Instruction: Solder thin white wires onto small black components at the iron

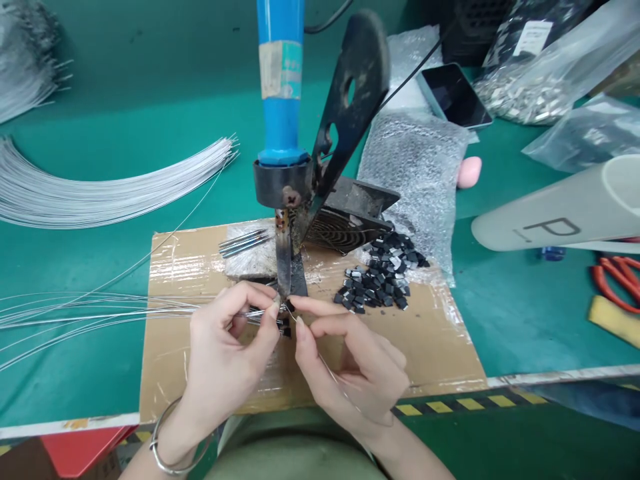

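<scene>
Silvery wire (291, 313): the right hand (361, 360) pinches it; the left hand (227, 350), beside, pinches a cable (175, 309), probably. Soldering seemingly wants steadiness.

A green tabletop (125, 150) fills most of the frame, its pale front edge (560, 375) crossing low; beyond it, at lower right, yellow-and-black striping (470, 404) marks a dark green floor (505, 443).

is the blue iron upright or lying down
Upright, or nearly so: the black holder rings the iron with its blue handle above, and its metal tip points down.
</scene>
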A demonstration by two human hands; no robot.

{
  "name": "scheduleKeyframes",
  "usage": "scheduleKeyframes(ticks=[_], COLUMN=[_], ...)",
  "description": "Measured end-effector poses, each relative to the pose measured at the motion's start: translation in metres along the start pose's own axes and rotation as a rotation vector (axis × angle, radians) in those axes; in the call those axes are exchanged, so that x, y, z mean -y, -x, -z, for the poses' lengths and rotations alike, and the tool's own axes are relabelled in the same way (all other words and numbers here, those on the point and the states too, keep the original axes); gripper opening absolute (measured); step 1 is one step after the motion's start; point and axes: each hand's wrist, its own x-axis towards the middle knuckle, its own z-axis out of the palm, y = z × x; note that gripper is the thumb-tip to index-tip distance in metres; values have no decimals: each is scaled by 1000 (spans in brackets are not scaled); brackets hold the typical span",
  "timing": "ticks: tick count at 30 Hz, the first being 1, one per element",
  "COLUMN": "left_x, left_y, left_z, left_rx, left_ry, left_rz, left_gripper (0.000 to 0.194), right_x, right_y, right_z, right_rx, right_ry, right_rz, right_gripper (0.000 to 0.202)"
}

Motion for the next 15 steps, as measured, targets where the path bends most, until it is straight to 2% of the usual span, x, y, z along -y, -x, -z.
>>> scheduleKeyframes(ticks=[5,10,12,14,15], left_x=[1,12,18,22,24], left_y=[0,1,4,8,10], left_z=[0,4,7,13,18], left_rx=[9,64,78,73,56], left_ry=[-15,-141,-248,-343,-380], left_rz=[2,-18,-77,-182,-233], left_gripper=[14,14,13,11,11], right_x=[-1,-10,-18,-28,-34], right_y=[0,8,11,11,10], right_z=[0,5,12,25,33], right_rx=[20,52,-29,-175,-223], right_ry=[-4,-82,-128,-202,-279], right_rz=[-21,-95,-189,-345,-408], right_gripper=[20,15,11,6,13])
